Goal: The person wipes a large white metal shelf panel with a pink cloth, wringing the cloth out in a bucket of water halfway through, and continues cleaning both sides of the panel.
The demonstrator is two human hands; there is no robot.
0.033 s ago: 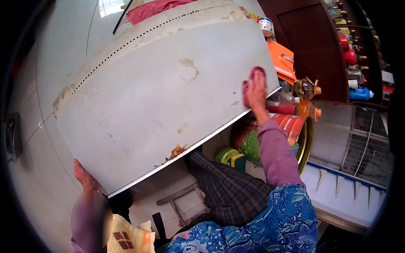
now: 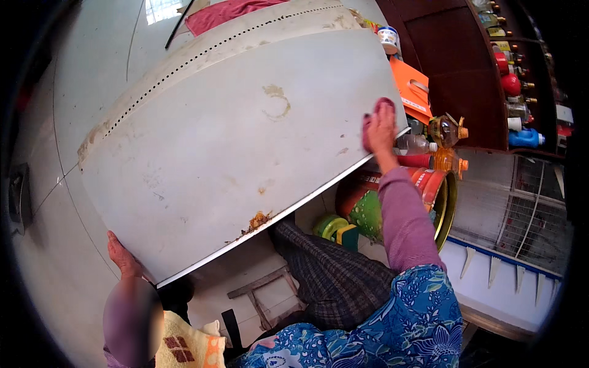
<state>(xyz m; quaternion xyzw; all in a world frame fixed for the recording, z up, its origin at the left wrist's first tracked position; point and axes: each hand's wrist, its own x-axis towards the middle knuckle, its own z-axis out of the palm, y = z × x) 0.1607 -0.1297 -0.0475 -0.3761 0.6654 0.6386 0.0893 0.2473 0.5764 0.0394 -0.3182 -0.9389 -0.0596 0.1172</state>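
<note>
A large white metal panel lies tilted before me, with a row of small holes near its far edge, brownish stains and a rusty patch by its near edge. Under my right hand, a dark red cloth is pressed against the panel's right end; the hand covers much of it. At the near left corner, my left hand rests along the panel's side with its fingers stretched out, holding nothing.
To the right lie a red and green metal drum, oil bottles and an orange bag. Beyond stands a dark wooden cabinet with bottles. A yellow towel is at lower left, a pink cloth at the far side.
My right hand and the dark red cloth have slid slightly to the right along the panel. My left hand and the panel look the same.
</note>
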